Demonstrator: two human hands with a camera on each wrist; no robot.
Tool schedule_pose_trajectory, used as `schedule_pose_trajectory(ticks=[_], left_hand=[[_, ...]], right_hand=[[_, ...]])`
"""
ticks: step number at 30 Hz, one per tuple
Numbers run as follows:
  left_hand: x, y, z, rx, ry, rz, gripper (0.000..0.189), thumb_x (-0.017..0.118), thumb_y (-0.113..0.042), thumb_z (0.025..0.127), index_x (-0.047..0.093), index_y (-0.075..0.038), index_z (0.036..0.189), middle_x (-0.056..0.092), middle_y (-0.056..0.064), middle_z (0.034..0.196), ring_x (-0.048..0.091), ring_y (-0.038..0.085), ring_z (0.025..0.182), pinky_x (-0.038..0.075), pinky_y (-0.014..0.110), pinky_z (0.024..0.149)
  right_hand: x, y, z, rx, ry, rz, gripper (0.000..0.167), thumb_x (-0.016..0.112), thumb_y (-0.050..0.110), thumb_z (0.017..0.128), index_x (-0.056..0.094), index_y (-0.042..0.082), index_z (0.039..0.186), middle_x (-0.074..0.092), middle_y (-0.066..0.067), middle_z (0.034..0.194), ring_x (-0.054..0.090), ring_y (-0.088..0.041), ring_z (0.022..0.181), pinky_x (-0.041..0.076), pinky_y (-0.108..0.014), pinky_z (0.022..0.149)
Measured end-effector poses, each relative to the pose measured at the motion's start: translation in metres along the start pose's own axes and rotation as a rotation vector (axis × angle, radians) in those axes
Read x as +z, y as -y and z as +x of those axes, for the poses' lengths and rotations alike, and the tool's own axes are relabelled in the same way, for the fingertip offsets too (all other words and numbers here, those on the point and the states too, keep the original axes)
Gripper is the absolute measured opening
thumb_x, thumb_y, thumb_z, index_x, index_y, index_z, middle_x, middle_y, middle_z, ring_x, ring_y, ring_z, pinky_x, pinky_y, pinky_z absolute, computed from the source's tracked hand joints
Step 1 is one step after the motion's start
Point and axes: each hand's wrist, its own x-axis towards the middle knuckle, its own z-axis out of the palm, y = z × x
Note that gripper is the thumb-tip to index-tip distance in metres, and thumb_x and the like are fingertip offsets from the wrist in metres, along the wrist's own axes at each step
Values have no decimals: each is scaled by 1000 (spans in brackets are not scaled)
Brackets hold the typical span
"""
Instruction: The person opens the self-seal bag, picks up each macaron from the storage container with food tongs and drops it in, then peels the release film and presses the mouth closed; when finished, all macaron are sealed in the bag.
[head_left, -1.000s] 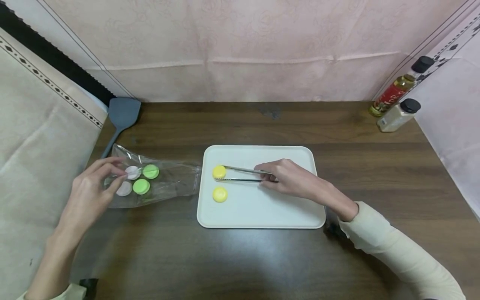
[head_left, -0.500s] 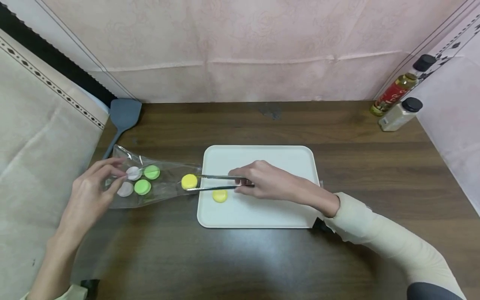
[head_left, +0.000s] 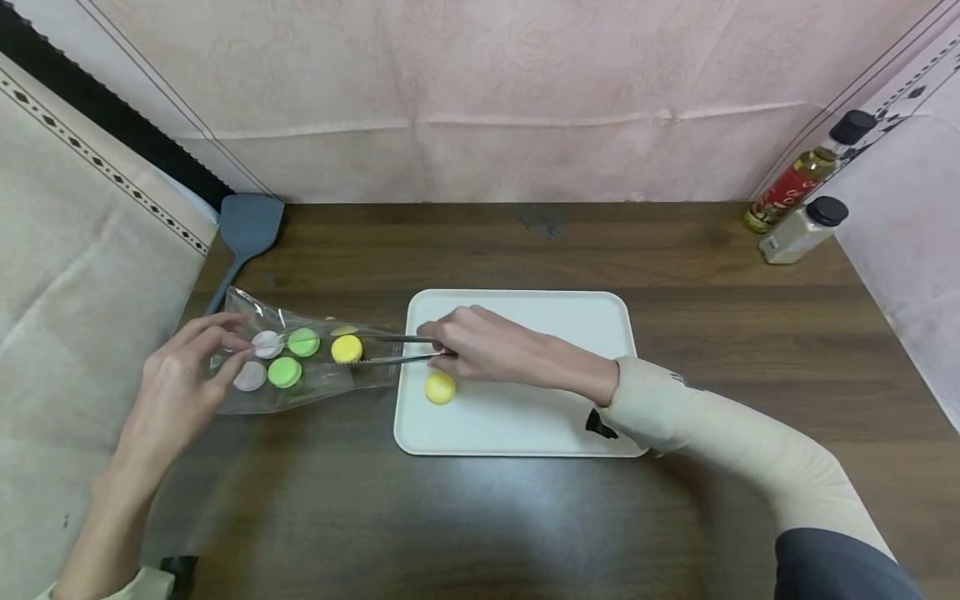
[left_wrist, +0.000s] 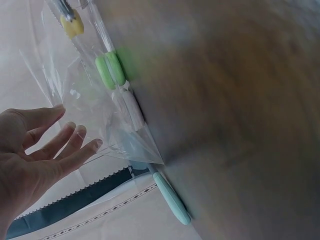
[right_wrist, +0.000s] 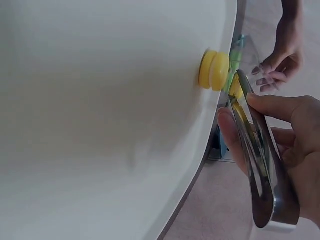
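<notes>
My left hand (head_left: 183,367) pinches the clear plastic bag (head_left: 255,404) at its left end, lifting the film. Two green macarons (head_left: 285,372) and two white ones lie inside; the left wrist view shows a green macaron (left_wrist: 110,70) edge-on through the film. With my right hand (head_left: 487,342) I grip metal tongs (right_wrist: 260,165), whose tips reach in at the bag's right end. Between those tips is a yellow macaron (head_left: 347,348), right of the green ones. Another yellow macaron (right_wrist: 214,70) stays on the white tray (head_left: 517,425), near its left edge, below the tongs.
A blue-grey spatula (head_left: 251,225) lies at the back left, its handle running toward the bag. At the back right stand an oil bottle (head_left: 787,192) with a red label and a black-capped jar (head_left: 798,233). Patterned cloth (head_left: 525,100) hangs behind the wooden table (head_left: 480,533).
My right hand has carried the yellow macaron in the tongs leftward, off the tray and into the bag. The left hand has kept its place at the bag's left end.
</notes>
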Motion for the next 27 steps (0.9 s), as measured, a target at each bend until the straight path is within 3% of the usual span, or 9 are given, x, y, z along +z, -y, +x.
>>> schedule_pose_trajectory(ticks=[11,15,20,24,27], left_hand=[[0,0,4,14,-2,-7,14,78,18,88,75,6,95,73,24,130,68,46,115,27,-3,97],[1,0,5,19,-3,-9,15,78,19,87,75,6,95,73,25,129,68,46,115,25,-4,97],[1,0,4,15,4,-17,14,78,18,88,75,6,95,73,25,128,69,46,116,26,-3,97],[2,0,4,14,10,-27,13,78,18,89,75,7,96,73,24,130,68,46,117,26,-4,98],[2,0,3,15,7,-24,13,78,18,89,75,6,96,73,24,129,68,45,116,26,-4,98]], right_hand=[[4,-3,21,23,-28,-100,8,68,1,102,69,4,94,43,5,73,38,-8,65,31,-22,59],[8,0,28,15,-43,-142,6,69,2,101,74,1,104,58,1,76,43,-10,68,40,-27,61],[11,5,37,32,-21,-149,20,70,7,105,75,-3,121,72,-7,84,49,-10,71,50,-31,63],[13,6,40,49,-15,-148,23,71,12,107,74,-3,124,75,-9,89,53,-11,73,55,-33,68],[13,6,39,52,-28,-152,22,71,11,106,74,-2,123,74,-8,89,52,-11,72,53,-31,66]])
